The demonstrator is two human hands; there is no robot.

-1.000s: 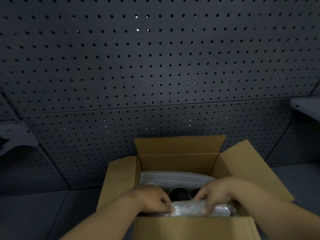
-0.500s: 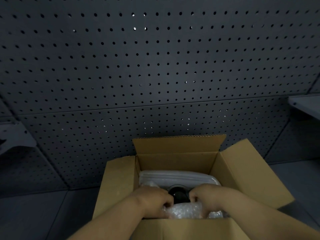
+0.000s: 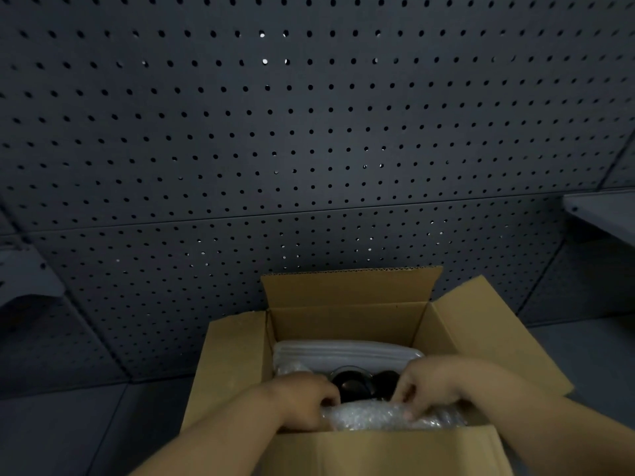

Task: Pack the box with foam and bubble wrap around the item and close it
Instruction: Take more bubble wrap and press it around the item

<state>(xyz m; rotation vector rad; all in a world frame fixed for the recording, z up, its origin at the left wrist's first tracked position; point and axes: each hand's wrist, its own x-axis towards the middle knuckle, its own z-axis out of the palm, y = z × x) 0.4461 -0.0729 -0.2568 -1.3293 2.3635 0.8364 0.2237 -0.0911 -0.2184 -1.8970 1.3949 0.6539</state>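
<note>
**Both hands on bubble wrap roll inside open box**

Cardboard box [image 3: 343, 324] sits on a dark grey table [image 3: 68, 431], all four flaps open, against a grey pegboard wall [image 3: 309, 132]. Inside, along the near wall, lies a roll of bubble wrap [image 3: 371, 415]; its long axis runs left to right, parallel to the near flap [image 3: 378, 451]. Left hand [image 3: 302, 398] is curled closed over the roll's left end, fingers wrapped on the plastic. Right hand [image 3: 436, 383] presses on the roll's right part, fingertips [image 3: 409, 414] bent down onto the wrap; thumb side hidden, so whether it pinches or only pushes cannot be told. Just behind the roll, between the hands, a dark round item [image 3: 357, 384] sits in the box middle, its exact shape too dim to tell. White foam [image 3: 343, 352] lies behind it against the far wall, also lengthwise left to right. Grey shelf bracket [image 3: 601, 214] at right edge.
</note>
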